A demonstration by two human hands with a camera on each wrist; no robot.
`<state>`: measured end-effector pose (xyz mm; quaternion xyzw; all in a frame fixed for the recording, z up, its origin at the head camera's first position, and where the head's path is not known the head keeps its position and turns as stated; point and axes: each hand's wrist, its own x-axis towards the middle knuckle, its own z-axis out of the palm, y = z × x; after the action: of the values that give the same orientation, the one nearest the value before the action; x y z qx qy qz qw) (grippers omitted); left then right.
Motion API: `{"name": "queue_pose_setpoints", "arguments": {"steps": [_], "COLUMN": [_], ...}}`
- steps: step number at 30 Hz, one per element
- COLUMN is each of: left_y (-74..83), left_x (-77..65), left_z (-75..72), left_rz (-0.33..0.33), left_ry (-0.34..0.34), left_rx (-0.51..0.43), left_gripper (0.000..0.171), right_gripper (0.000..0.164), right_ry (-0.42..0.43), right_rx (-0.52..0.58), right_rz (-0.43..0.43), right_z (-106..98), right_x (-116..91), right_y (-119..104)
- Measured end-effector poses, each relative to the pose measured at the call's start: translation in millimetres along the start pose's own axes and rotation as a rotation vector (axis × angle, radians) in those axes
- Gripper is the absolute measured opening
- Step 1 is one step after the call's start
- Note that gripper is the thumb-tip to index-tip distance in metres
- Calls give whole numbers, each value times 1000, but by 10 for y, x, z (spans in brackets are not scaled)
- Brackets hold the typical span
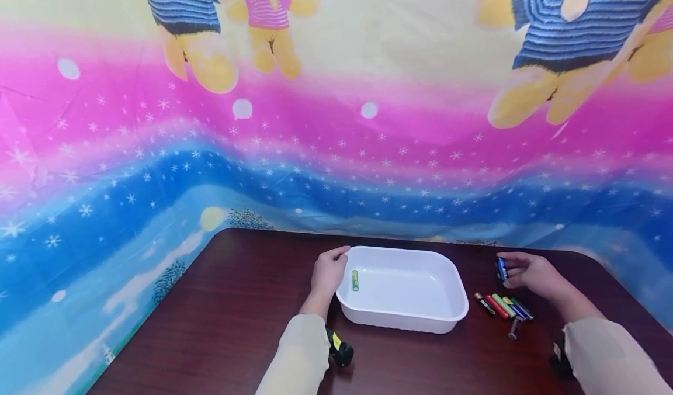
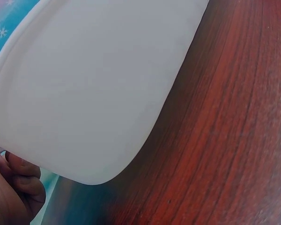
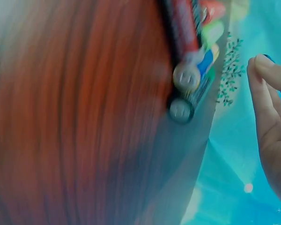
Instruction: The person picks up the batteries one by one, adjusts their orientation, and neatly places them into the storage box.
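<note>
A white plastic basin (image 1: pixel 402 320) stands on the table, with one green battery (image 1: pixel 355 280) lying at the left inside it. My left hand (image 1: pixel 329 273) grips the basin's left rim; its curled fingers (image 2: pixel 27 180) show beneath the rim in the left wrist view. To the right of the basin, my right hand (image 1: pixel 536 274) pinches a blue battery (image 1: pixel 502 269) between thumb and fingers, above the table. Mostly hidden by the fingers in the right wrist view, that battery shows only a dark blue edge (image 3: pixel 269 58).
Several batteries (image 1: pixel 503 306) of different colours lie in a row right of the basin, with a single brownish battery (image 1: pixel 514 328) in front of them. The dark red wooden table (image 1: pixel 221 307) backs onto a printed cloth (image 1: pixel 326 149). Black wrist cameras (image 1: pixel 342 351) sit at both cuffs.
</note>
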<state>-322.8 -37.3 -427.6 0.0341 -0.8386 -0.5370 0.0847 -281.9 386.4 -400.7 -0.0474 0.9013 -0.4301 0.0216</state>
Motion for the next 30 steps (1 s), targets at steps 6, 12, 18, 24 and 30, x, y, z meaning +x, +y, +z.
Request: {"name": "queue_pose_setpoints", "arguments": {"steps": [6,12,18,24,30], "left_y": [-4,-9,7,6,20], "left_x": [7,-2,11,-7,-2], "left_z": [4,10,7,19,-4], "left_rz": [-9,0,2,12,-3], "left_ry": [-1,-1,-12,-25,-14], "left_rx": [-7,2,18,29,41], "left_gripper": [28,29,29,30,30], "right_gripper": [71,77,79,78,73], "right_ry": [-8,-27,-39,-57,-48], "right_rx": [65,151,219,217,206], "right_rz": [-3,-5,-7,15,69], "right_z": [120,200,256,298,399], "right_x": [78,128,213,285,366], "right_y": [-134,-336,-521,-722,-966]}}
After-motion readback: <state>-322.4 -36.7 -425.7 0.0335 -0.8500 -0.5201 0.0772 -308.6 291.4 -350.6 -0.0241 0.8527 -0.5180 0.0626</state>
